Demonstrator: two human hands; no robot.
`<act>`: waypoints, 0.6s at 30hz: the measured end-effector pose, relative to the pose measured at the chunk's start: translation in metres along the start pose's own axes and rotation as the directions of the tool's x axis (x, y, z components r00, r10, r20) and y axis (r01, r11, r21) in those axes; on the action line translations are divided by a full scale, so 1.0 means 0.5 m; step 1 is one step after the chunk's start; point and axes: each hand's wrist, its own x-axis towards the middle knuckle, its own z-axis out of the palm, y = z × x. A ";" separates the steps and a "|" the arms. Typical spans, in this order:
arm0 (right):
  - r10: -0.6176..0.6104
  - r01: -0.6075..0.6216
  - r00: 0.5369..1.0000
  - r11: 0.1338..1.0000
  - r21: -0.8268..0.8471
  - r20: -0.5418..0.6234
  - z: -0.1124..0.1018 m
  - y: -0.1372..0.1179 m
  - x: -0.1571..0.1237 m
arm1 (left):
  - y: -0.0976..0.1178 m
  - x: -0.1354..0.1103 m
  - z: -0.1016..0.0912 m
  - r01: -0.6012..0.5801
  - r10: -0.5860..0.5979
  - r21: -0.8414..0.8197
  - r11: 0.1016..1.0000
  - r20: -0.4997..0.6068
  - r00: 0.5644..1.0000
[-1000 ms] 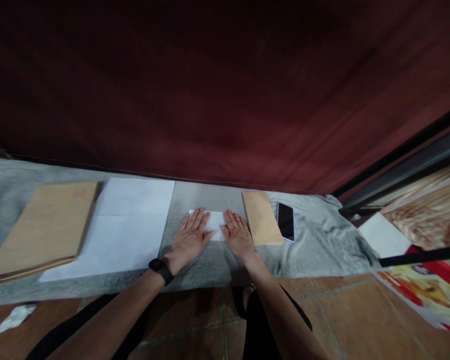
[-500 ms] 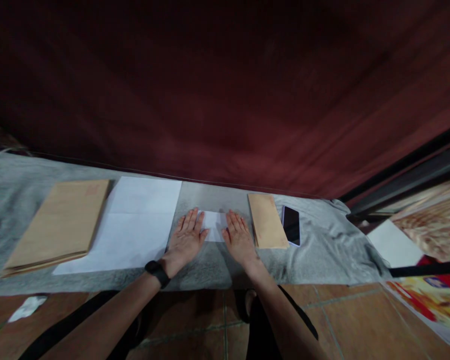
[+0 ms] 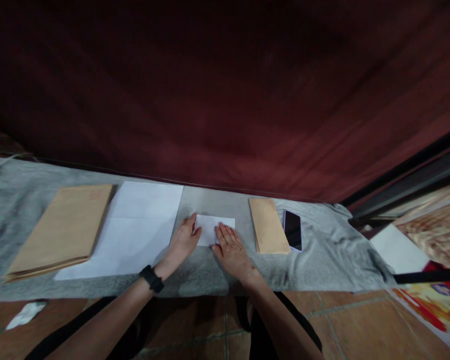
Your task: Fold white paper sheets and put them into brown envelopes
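Observation:
A small folded white paper (image 3: 207, 227) lies on the grey cloth in front of me. My left hand (image 3: 184, 236), with a dark band on its wrist, is at the paper's left edge, fingers curled and thumb against it, closed on that edge. Flat across the paper's right part rests my right hand (image 3: 230, 247), open, fingers stretched out. Left of my left hand, large white sheets (image 3: 142, 225) with a crease across them lie on the cloth, partly under a stack of big brown envelopes (image 3: 65, 225). To the right is a small stack of brown envelopes (image 3: 268, 225).
A phone (image 3: 292, 230) with a dark screen lies right of the small envelopes. Grey cloth (image 3: 330, 250) covers the bench-like surface, with a dark red curtain (image 3: 225, 125) behind it. A crumpled white scrap (image 3: 26, 315) is on the tiled floor (image 3: 195, 330).
My left hand has gone from lying flat to curling at the paper's left edge. My right hand has slid slightly left and down, onto the paper. More of the paper shows.

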 end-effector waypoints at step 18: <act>0.156 -0.145 0.986 0.978 0.148 -0.065 -0.029 -0.016 0.012 | 0.065 -0.002 -0.046 0.300 -0.249 -0.907 0.297 0.230 0.941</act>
